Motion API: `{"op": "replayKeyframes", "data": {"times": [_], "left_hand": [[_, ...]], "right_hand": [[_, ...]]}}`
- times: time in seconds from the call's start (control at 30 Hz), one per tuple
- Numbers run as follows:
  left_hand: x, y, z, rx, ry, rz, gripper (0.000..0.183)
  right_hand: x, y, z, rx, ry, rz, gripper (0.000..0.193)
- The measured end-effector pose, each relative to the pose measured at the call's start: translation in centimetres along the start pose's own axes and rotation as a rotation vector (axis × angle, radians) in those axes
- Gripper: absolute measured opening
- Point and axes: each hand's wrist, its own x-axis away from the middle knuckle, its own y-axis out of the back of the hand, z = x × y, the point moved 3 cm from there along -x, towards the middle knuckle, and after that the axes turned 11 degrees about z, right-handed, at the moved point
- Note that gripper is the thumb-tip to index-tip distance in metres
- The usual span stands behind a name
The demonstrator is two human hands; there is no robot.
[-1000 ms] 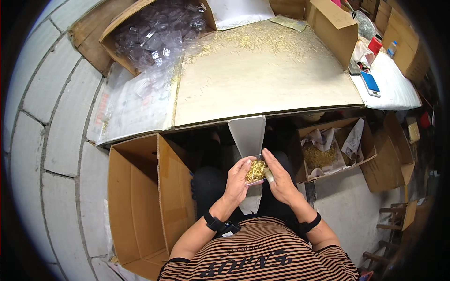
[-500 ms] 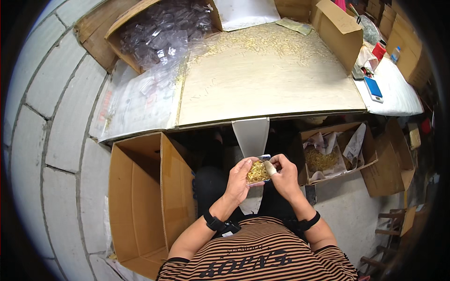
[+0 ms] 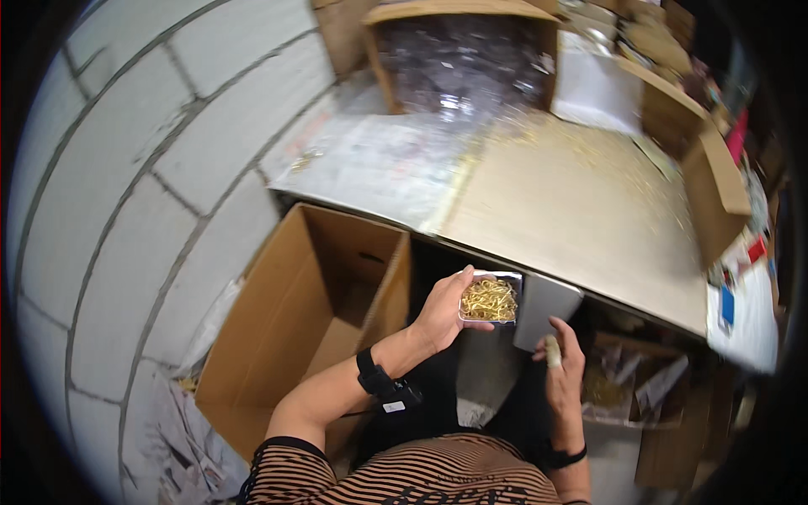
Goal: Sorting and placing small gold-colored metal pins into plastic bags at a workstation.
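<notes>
Block wall beside open cardboard box (image 3: 311, 328); left hand (image 3: 442, 311) grasps clear tray (image 3: 490, 300) of golden strands; right hand (image 3: 562, 370) released.

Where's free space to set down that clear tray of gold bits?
The open cardboard box left of the left hand shows a bare floor. The tabletop is bare along its near edge; farther back it is strewn with gold bits. Crowded: the box of clear packets at the back, and the clutter at the table's right end.

Small pack (image 3: 490, 300): clear, rectangular, filled with yellow pieces, sat in your left hand (image 3: 439, 311).
Open carton (image 3: 311, 311): brown cardboard, stood left of you.
Bag box (image 3: 461, 59): brown, at table's far edge.
</notes>
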Motion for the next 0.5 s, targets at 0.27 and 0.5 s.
{"op": "replayKeyframes", "data": {"times": [0.27,0.5], "left_hand": [[5.7,8.0,-7.3,-0.073,-0.217,-0.051,0.032],[7.9,9.5,-7.0,0.04,-0.186,0.067,0.052]], "right_hand": [[-1.9,-3.5,-0.9,-0.094,-0.105,0.198,0.036],[-7.9,-13.0,5.0,0.007,0.09,0.4,0.063]]}}
